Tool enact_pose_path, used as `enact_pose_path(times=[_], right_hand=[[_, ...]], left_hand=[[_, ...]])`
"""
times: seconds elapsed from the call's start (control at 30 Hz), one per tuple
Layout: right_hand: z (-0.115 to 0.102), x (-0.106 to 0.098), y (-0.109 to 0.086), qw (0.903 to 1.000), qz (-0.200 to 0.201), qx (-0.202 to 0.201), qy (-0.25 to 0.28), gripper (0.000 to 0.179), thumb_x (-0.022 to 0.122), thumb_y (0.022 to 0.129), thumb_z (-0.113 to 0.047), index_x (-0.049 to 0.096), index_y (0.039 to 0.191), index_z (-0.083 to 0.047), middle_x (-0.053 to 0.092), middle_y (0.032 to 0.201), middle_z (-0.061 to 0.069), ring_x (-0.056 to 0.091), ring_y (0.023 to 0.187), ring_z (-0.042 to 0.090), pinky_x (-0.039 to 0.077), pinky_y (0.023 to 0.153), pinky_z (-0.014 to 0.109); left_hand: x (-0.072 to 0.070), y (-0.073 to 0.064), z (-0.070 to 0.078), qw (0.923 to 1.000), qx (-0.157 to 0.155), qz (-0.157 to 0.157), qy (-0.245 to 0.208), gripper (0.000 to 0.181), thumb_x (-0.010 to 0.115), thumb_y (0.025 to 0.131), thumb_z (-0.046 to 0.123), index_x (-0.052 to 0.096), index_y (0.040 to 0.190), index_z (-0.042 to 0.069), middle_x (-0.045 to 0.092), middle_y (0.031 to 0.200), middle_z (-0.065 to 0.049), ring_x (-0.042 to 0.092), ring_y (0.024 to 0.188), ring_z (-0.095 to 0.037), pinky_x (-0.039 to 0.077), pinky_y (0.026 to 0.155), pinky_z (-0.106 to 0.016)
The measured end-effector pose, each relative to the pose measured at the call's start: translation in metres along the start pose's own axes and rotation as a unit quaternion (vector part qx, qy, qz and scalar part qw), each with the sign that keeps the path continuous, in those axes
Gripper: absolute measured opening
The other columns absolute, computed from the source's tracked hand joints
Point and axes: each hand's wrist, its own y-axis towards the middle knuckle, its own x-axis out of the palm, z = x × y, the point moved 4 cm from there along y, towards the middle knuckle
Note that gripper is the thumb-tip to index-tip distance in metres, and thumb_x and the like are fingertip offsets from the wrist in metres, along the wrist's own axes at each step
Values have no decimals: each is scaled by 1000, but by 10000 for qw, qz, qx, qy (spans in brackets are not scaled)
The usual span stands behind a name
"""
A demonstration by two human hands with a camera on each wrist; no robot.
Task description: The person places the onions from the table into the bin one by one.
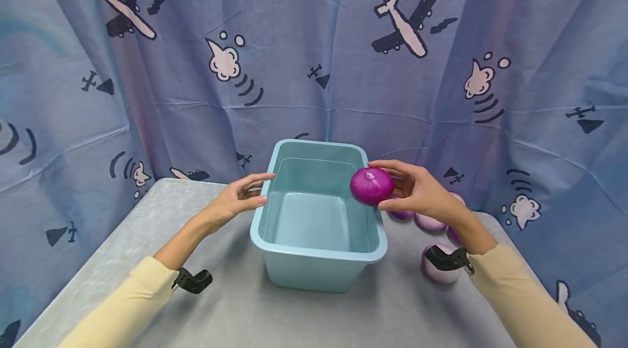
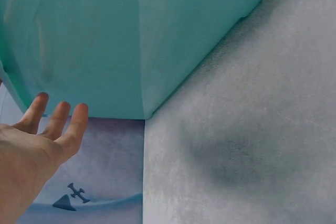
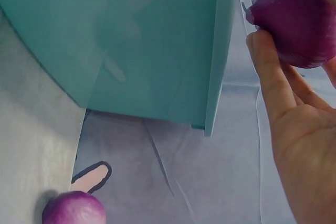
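A purple onion (image 1: 372, 186) is gripped between the thumb and fingers of my right hand (image 1: 417, 192), over the right rim of a light teal plastic bin (image 1: 319, 254). The right wrist view shows the same onion (image 3: 299, 19) held above the fingers, outside the bin's wall (image 3: 152, 51). My left hand (image 1: 240, 198) is at the bin's left rim, its fingers spread and holding nothing. In the left wrist view those fingers (image 2: 73, 127) extend near the bin's side; whether they touch it I cannot tell. The bin's visible inside holds nothing.
Several more onions lie on the table right of the bin, among them a pale one (image 1: 439, 269) under the right wrist and another pinkish one (image 1: 429, 222), partly hidden by the right arm. A blue curtain (image 1: 314, 64) hangs behind the grey table (image 1: 216, 315).
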Motion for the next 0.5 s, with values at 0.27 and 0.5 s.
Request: enact_pose_path(times=[0.27,0.5], right_hand=[[-2,5,5,9993,-214,-111,300,72,81,84,5,49,148,-3,55,142,19,58,123,40,54,92,42],[2,-5,-5,9988,-197,-278,347,63,76,86,10,49,142,9,55,137,28,61,118,42,54,91,43]], left_hand=[[3,1,0,10000,4,-53,-10,61,70,98,20,46,154,15,42,154,-14,44,138,-34,44,104,-53],[1,0,0,9999,-35,28,91,59,70,98,21,48,152,19,42,154,-12,43,138,-34,44,104,-52]])
